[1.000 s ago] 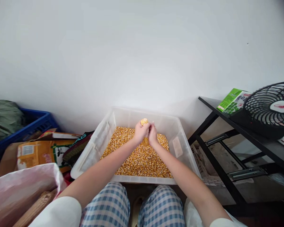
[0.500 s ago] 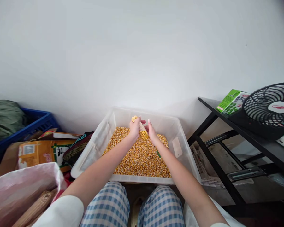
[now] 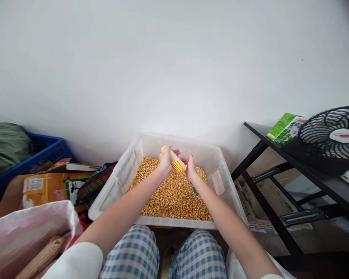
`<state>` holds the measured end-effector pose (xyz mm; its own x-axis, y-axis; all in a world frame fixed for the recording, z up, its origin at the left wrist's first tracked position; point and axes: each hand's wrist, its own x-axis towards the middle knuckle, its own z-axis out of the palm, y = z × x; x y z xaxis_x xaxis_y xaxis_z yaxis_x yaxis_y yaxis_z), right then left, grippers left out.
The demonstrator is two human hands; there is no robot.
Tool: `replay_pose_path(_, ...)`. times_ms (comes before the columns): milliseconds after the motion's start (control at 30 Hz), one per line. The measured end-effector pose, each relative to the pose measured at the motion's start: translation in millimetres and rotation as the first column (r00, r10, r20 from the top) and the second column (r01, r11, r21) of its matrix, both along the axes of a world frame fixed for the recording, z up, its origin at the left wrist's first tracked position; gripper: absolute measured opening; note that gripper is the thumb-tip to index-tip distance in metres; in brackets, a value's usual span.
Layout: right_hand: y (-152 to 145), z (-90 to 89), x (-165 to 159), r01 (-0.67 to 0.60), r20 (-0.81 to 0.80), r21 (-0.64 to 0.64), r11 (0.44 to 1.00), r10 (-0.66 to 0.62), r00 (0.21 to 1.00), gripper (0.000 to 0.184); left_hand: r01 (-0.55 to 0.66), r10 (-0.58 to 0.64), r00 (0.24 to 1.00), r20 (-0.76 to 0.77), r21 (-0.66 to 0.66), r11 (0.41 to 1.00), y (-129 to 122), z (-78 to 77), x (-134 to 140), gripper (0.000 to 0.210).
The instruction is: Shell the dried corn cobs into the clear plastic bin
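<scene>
A corn cob (image 3: 178,166), partly stripped, is tilted over a clear plastic bin (image 3: 104,193). Yellow kernels cover its near end and some of its far end, with a pale bare stretch between. My left hand (image 3: 165,159) is closed around the far part. My right hand (image 3: 191,167) has its fingers curled against the near end, thumb pointing up. Beneath both hands lies a thick layer of loose corn kernels (image 3: 174,199) in the bin. Part of a small green item (image 3: 195,191) shows among the kernels by my right wrist.
At the lower left, an open sack (image 3: 31,217) holds bare cobs (image 3: 43,255). Behind it are an orange package (image 3: 46,188) and a blue crate (image 3: 54,149). To the right, a black table (image 3: 267,145) carries a fan (image 3: 341,133) and a green-white carton (image 3: 285,128). A wall rises behind the bin.
The cob's near end has swung right towards my right hand. My right hand has shifted slightly right, its fingers now bent against the cob instead of stretched out.
</scene>
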<state>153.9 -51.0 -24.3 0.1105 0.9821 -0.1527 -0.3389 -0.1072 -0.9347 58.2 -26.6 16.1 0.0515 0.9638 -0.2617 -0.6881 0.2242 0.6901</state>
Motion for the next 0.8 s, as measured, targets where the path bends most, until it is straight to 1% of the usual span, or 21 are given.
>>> replay_pose_path(67, -2.6, -0.4, -1.8, -0.048, -0.151, -0.026, 0.999, 0.043, 0.988, 0.047, -0.048, 0.05, 0.998, 0.027, -0.063, 0.997, 9.0, 1.8, -9.6, 0.036)
replay_pose_path(100, -4.6, -1.1, -5.1, -0.076, -0.202, -0.008, 0.997, 0.073, 0.977, 0.041, -0.059, 0.063, 0.997, 0.049, -0.09, 0.994, 14.0, 2.4, -14.9, 0.043)
replay_pose_path(133, -6.8, -1.9, -9.8, -0.102, -0.216, 0.029, 0.994, 0.106, 0.971, 0.034, -0.065, 0.073, 0.995, 0.072, -0.11, 0.992, 18.6, 2.7, -19.7, 0.048)
replay_pose_path(200, -11.4, -2.8, -22.4, -0.163, -0.154, 0.13, 0.978, 0.182, 0.971, 0.022, -0.09, 0.105, 0.989, 0.1, -0.144, 0.985, 25.2, 2.4, -26.3, 0.054)
replay_pose_path(267, -15.3, -1.9, -35.0, -0.197, -0.038, 0.232, 0.952, 0.212, 0.977, 0.026, -0.121, 0.138, 0.985, 0.102, -0.162, 0.979, 26.9, 0.4, -26.9, 0.052)
replay_pose_path(300, -16.7, -0.3, -39.6, -0.189, 0.0, 0.267, 0.945, 0.196, 0.981, 0.029, -0.127, 0.144, 0.985, 0.098, -0.158, 0.979, 25.8, -1.4, -25.0, 0.049)
replay_pose_path(367, -18.4, 5.3, -42.8, -0.136, 0.009, 0.271, 0.953, 0.139, 0.99, 0.032, -0.094, 0.104, 0.99, 0.097, -0.109, 0.99, 20.5, -6.6, -18.2, 0.039)
replay_pose_path(467, -17.2, 18.5, -31.6, -0.005, -0.033, 0.212, 0.977, 0.012, 0.999, 0.031, 0.065, -0.066, 0.994, 0.087, 0.014, 0.998, 9.1, -16.6, -5.2, 0.027)
replay_pose_path(533, -14.2, 27.3, -17.4, 0.096, -0.009, 0.257, 0.962, -0.097, 0.995, 0.033, 0.172, -0.174, 0.984, 0.034, 0.056, 0.983, 2.1, -22.3, 2.4, 0.025)
replay_pose_path(600, -10.2, 33.1, -2.1, 0.189, 0.059, 0.317, 0.929, -0.218, 0.974, 0.037, 0.239, -0.235, 0.97, -0.056, 0.061, 0.969, -2.3, -24.9, 7.5, 0.027)
replay_pose_path(667, -6.7, 34.7, 10.7, 0.255, 0.18, 0.354, 0.9, -0.334, 0.925, 0.04, 0.242, -0.232, 0.963, -0.136, 0.059, 0.969, -2.8, -22.2, 8.5, 0.029)
replay_pose_path(700, -5.7, 34.2, 15.2, 0.267, 0.259, 0.368, 0.891, -0.374, 0.891, 0.042, 0.227, -0.216, 0.965, -0.15, 0.061, 0.972, -1.6, -18.8, 7.4, 0.029)
replay_pose_path(733, -5.3, 33.1, 17.8, 0.26, 0.337, 0.376, 0.889, -0.393, 0.856, 0.045, 0.206, -0.195, 0.97, -0.144, 0.062, 0.977, 0.2, -14.4, 5.5, 0.031)
replay_pose_path(767, -5.8, 31.7, 18.3, 0.232, 0.413, 0.373, 0.898, -0.385, 0.826, 0.049, 0.186, -0.177, 0.977, -0.118, 0.069, 0.98, 2.2, -9.5, 3.0, 0.034)
replay_pose_path(800, -7.1, 30.1, 16.7, 0.185, 0.486, 0.354, 0.917, -0.35, 0.801, 0.053, 0.175, -0.169, 0.982, -0.085, 0.074, 0.982, 4.3, -4.6, 0.3, 0.037)
